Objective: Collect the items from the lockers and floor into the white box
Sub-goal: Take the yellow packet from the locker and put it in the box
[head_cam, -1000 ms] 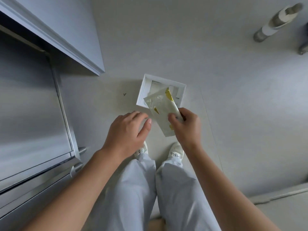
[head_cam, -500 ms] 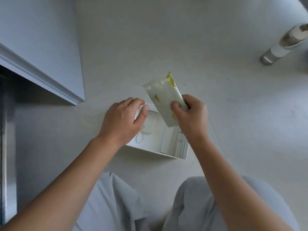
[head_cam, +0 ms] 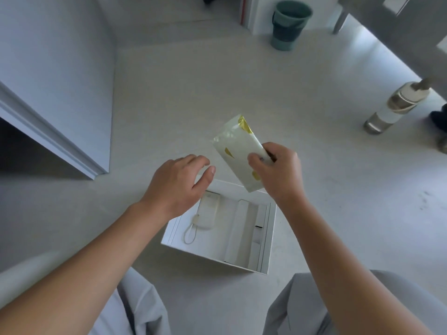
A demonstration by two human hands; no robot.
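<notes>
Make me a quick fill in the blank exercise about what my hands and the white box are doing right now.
1. The yellow-marked packet is gripped by the ___.
2. The left hand hovers open over the far corner of the white box and holds ___.
3. The white box sits on the ___.

Missing words: right hand; nothing; floor.
</notes>
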